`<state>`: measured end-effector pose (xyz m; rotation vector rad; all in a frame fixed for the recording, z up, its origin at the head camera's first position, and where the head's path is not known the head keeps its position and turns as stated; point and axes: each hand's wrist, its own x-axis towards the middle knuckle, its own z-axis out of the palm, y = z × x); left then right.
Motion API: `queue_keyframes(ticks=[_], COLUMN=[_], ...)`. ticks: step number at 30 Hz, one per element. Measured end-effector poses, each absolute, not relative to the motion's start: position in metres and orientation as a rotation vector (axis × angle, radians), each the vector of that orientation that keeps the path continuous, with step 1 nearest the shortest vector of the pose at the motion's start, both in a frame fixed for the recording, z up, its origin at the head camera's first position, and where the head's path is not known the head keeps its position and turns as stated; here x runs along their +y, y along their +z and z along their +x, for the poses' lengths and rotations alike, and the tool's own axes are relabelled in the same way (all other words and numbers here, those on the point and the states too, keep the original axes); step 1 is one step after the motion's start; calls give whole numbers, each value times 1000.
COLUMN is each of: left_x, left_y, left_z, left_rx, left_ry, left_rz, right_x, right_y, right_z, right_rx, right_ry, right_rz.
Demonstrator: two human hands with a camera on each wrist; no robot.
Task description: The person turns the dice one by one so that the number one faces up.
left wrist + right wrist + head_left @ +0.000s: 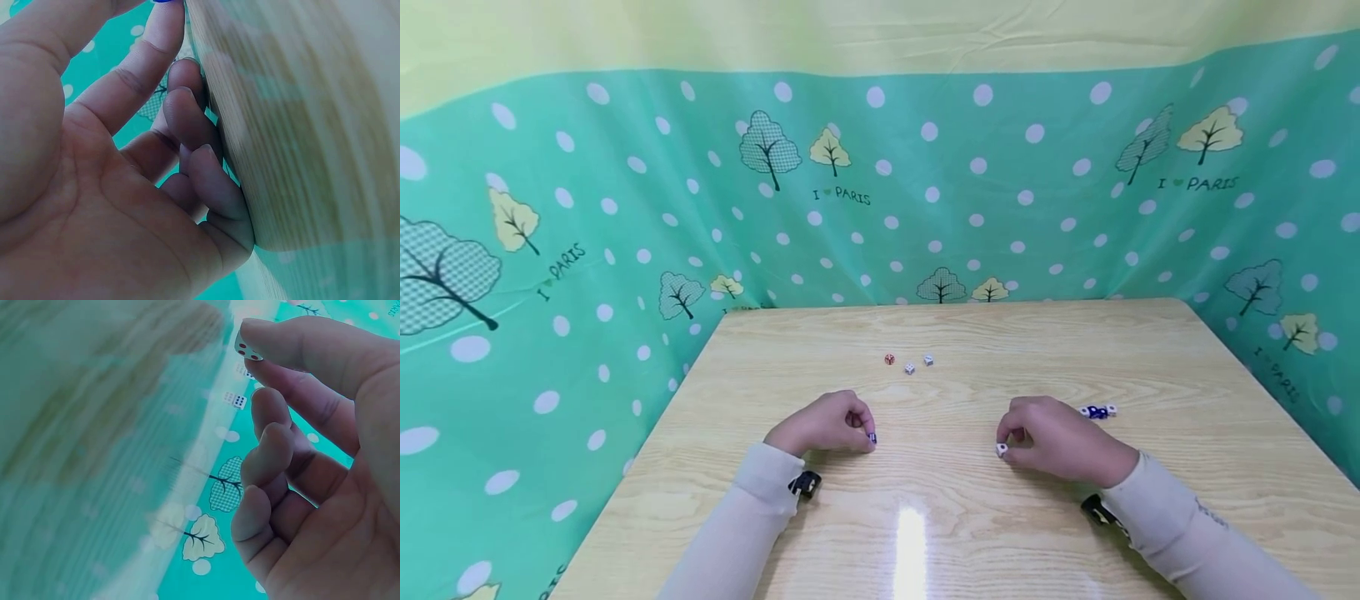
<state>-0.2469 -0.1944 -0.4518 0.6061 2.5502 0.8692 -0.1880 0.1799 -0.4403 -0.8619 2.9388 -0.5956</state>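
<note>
My left hand (pixel 827 421) pinches a blue die (pixel 872 438) between thumb and index finger, low over the table at the middle left. Just a blue edge of it shows at the top of the left wrist view. On the other side, my right hand (pixel 1052 437) holds a white die (pixel 1002 449) by thumb and index fingertips. Dark reddish pips mark this die (pixel 247 350) in the right wrist view. The other fingers of both hands are curled loosely.
Farther back on the wooden table (pixel 805 342) lie a red die (pixel 890 359) and two white dice (pixel 909 368). Beyond my right hand is a short row of blue dice (pixel 1097 412) with white ones at its ends. A patterned green curtain (pixel 925 192) stands around the table.
</note>
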Motion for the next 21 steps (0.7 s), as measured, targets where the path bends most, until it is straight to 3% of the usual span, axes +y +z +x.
queue_keyframes(ticks=[21], left_x=[-195], left_y=[-451], left_z=[-245], left_rx=[2550], left_ry=[880], left_rz=[592], right_x=[210], right_y=[-430], right_z=[-193], right_rx=[3045], right_ry=[-596], right_rz=[-727])
